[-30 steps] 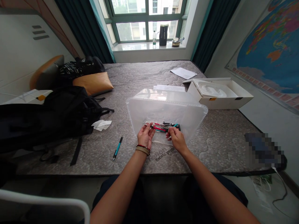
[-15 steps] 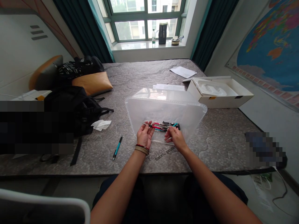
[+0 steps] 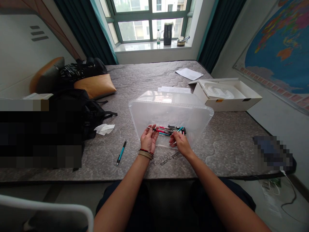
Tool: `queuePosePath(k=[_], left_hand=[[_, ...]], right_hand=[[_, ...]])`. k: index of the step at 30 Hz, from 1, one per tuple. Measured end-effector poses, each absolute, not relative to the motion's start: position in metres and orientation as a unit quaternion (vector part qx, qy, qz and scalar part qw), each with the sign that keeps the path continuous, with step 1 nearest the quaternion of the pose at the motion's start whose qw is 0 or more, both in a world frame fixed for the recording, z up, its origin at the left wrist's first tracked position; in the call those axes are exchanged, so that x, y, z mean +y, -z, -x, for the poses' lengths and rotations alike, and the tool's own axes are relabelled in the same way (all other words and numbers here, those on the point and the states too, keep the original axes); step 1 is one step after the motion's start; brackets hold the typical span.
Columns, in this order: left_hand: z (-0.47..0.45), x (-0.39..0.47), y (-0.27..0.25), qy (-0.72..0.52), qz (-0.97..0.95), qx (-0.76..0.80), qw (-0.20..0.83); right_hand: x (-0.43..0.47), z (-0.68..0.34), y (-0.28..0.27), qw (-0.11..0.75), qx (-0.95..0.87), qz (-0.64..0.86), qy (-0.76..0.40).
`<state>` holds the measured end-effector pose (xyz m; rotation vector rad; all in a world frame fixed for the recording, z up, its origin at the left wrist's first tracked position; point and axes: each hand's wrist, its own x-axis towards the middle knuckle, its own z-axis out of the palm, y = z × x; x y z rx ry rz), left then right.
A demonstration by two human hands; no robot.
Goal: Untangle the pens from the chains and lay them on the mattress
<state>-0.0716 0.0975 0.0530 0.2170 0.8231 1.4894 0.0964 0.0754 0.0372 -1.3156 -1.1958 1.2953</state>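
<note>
A red pen with a black grip [image 3: 161,131] lies across the fingers of my left hand [image 3: 148,140], its tip pointing left. Its other end reaches the pinched fingertips of my right hand [image 3: 180,141], which partly cover it. Both hands are inside the mouth of a clear plastic bin [image 3: 169,111] that rests on its side, opening towards me. Behind my hands several pens [image 3: 176,127] in black, red and teal lie in the bin. A single teal pen with a black grip [image 3: 122,152] is on the mattress, left of my left arm.
The grey mattress [image 3: 140,77] bears everything here. At left are a black backpack [image 3: 90,112], a tan pouch [image 3: 95,86] and a crumpled tissue [image 3: 104,129]. An open white box [image 3: 229,104] stands right of the bin, papers [image 3: 189,74] behind. A blurred dark object [image 3: 272,153] lies far right.
Almost nothing differs. Both hands keep their hold on the red pen, with only a tiny shift of the fingers and of the view.
</note>
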Motion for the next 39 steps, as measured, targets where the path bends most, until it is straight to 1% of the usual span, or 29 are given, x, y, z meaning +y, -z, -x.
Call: queuePosePath(k=[5, 10, 13, 16, 19, 23, 28, 34, 39], left_hand=[[0.0724, 0.0985, -0.0534, -0.662, -0.088, 0.368, 0.647], [0.0716, 0.0970, -0.0531, -0.653, -0.093, 0.360, 0.659], [0.0718, 0.0968, -0.0528, -0.653, -0.097, 0.357, 0.661], [0.0722, 0.0971, -0.0526, -0.654, -0.097, 0.360, 0.658], [0.0717, 0.0967, -0.0527, -0.653, -0.096, 0.361, 0.659], [0.0707, 0.0954, -0.0525, -0.650, -0.100, 0.353, 0.666], [0.0713, 0.0956, -0.0526, -0.653, -0.101, 0.356, 0.662], [0.0712, 0.0957, -0.0532, -0.651, -0.104, 0.356, 0.662], [0.0711, 0.0953, -0.0523, -0.649, -0.109, 0.348, 0.668]], right_hand=[[0.0730, -0.0947, -0.0393, 0.476, -0.511, 0.514, -0.499], [0.0723, -0.0947, -0.0398, 0.450, -0.536, 0.543, -0.465], [0.0724, -0.0952, -0.0406, 0.436, -0.526, 0.553, -0.477], [0.0720, -0.0947, -0.0407, 0.449, -0.515, 0.541, -0.490], [0.0718, -0.0932, -0.0383, 0.459, -0.525, 0.531, -0.481], [0.0736, -0.0923, -0.0335, 0.448, -0.521, 0.554, -0.470], [0.0748, -0.0939, -0.0360, 0.452, -0.485, 0.547, -0.511], [0.0719, -0.0915, -0.0382, 0.462, -0.516, 0.533, -0.485], [0.0737, -0.0915, -0.0352, 0.443, -0.508, 0.558, -0.484]])
